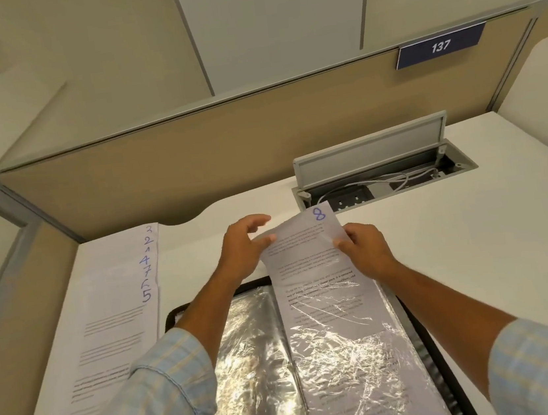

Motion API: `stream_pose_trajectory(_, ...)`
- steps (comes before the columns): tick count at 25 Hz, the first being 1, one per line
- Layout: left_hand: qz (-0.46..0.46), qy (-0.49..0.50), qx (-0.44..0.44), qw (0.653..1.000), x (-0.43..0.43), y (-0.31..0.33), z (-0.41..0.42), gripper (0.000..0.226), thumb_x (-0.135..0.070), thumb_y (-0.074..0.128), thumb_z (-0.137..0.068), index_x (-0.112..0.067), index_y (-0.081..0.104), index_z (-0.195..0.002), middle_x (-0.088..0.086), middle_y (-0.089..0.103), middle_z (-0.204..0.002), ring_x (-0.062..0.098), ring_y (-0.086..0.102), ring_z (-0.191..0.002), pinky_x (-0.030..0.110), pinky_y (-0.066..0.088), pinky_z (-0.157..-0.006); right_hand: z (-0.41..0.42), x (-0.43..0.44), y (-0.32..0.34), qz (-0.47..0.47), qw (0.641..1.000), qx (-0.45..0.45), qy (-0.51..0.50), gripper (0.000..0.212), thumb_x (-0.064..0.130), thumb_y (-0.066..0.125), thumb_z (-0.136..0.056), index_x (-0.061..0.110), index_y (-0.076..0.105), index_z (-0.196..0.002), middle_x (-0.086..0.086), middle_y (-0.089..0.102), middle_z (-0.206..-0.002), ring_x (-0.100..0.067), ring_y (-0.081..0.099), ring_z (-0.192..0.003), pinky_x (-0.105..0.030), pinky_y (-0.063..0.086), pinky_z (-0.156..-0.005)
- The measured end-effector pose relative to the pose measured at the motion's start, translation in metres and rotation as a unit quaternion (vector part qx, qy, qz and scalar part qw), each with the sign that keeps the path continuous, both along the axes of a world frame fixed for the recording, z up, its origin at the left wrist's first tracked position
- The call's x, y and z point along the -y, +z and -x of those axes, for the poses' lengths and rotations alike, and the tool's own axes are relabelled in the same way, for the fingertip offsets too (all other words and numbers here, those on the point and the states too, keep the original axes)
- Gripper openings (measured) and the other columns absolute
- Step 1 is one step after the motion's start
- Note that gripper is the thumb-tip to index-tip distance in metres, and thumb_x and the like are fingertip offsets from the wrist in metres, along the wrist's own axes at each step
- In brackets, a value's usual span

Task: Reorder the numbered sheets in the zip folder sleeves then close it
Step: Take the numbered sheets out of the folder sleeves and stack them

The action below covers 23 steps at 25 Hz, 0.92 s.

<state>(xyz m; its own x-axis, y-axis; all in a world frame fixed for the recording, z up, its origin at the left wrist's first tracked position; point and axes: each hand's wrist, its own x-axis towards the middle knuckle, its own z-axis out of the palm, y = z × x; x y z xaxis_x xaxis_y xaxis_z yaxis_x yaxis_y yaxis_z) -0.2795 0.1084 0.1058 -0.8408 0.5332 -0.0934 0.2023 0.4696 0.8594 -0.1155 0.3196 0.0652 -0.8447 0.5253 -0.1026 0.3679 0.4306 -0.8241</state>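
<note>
White cubicle tabletop: open zip folder at near centre. Sheet marked 8 sits half inside the right sleeve; left hand pinches its far-left edge, right hand pinches its right edge. Fanned numbered sheets lie left of the folder.

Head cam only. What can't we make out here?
All in the head view:
- sheet 8: the body text is too small to read, and the lower part lies under plastic glare.
- fanned sheets at left: the numbers above the 4 are overlapped and blurred.
- zip folder: the near part is cut off by the bottom edge, and no zip is seen.
- left plastic sleeve: glare hides whether it holds a sheet.
</note>
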Motion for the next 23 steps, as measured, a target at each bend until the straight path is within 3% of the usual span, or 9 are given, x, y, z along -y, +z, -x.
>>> stream_pose_trajectory(3, -0.043, 0.076, 0.072, 0.994, 0.02, -0.012, -0.01, 0.083, -0.014, 0.081, -0.09, -0.027, 0.035, -0.158, -0.009, 0.043, -0.144, 0.013, 0.042, -0.133, 0.038, 0.044, -0.109, 0.007, 0.012, 0.014, -0.001, 1.0, -0.023, -0.005, 0.018, 0.031, 0.059, -0.103, 0.018, 0.071, -0.099, 0.0, 0.074, -0.09, -0.019, 0.073, -0.077, -0.049, 0.065, -0.075)
stream_pose_trajectory(7, -0.082, 0.107, 0.177, 0.975, 0.043, -0.031, -0.025, 0.082, -0.024, 0.079, -0.093, -0.029, 0.03, -0.159, -0.004, 0.051, -0.149, 0.022, 0.048, -0.14, 0.046, 0.047, -0.112, 0.02, 0.027, 0.046, 0.007, 0.997, -0.082, -0.014, 0.012, 0.026, 0.06, -0.103, 0.02, 0.071, -0.1, 0.003, 0.074, -0.091, -0.016, 0.073, -0.08, -0.045, 0.065, -0.075)
stream_pose_trajectory(9, -0.093, 0.121, 0.208, 0.966, 0.049, -0.031, -0.026, 0.083, -0.029, 0.076, -0.095, -0.024, 0.027, -0.162, 0.002, 0.049, -0.153, 0.024, 0.05, -0.139, 0.042, 0.047, -0.109, 0.029, 0.034, 0.067, 0.018, 0.992, -0.121, -0.014, 0.01, 0.021, 0.063, -0.101, 0.02, 0.072, -0.098, 0.002, 0.074, -0.09, -0.018, 0.073, -0.08, -0.045, 0.064, -0.074)
stream_pose_trajectory(13, -0.16, 0.128, 0.206, 0.957, 0.057, -0.014, -0.018, 0.051, -0.027, 0.071, -0.099, -0.022, 0.052, -0.146, -0.001, 0.064, -0.14, 0.017, 0.059, -0.129, 0.036, 0.048, -0.106, 0.043, 0.05, 0.109, 0.06, 0.977, -0.206, -0.014, 0.015, 0.017, 0.066, -0.1, 0.028, 0.073, -0.092, -0.002, 0.077, -0.091, -0.02, 0.075, -0.081, -0.041, 0.063, -0.071)
stream_pose_trajectory(16, -0.222, 0.148, 0.184, 0.946, 0.068, 0.007, -0.01, 0.029, -0.026, 0.068, -0.101, -0.022, 0.065, -0.13, -0.006, 0.074, -0.124, 0.013, 0.066, -0.119, 0.036, 0.051, -0.101, 0.049, 0.064, 0.131, 0.113, 0.962, -0.246, -0.016, 0.008, 0.015, 0.067, -0.101, 0.018, 0.074, -0.098, -0.006, 0.079, -0.095, -0.023, 0.077, -0.086, -0.041, 0.065, -0.075)
stream_pose_trajectory(23, -0.262, 0.206, 0.105, 0.937, 0.126, 0.03, -0.017, 0.014, -0.021, 0.067, -0.102, -0.015, 0.075, -0.112, 0.003, 0.08, -0.103, 0.024, 0.075, -0.102, 0.045, 0.062, -0.093, 0.047, 0.113, 0.139, 0.188, 0.945, -0.266, -0.011, 0.014, 0.01, 0.067, -0.1, 0.006, 0.071, -0.113, -0.011, 0.078, -0.104, -0.028, 0.077, -0.094, -0.041, 0.065, -0.081)
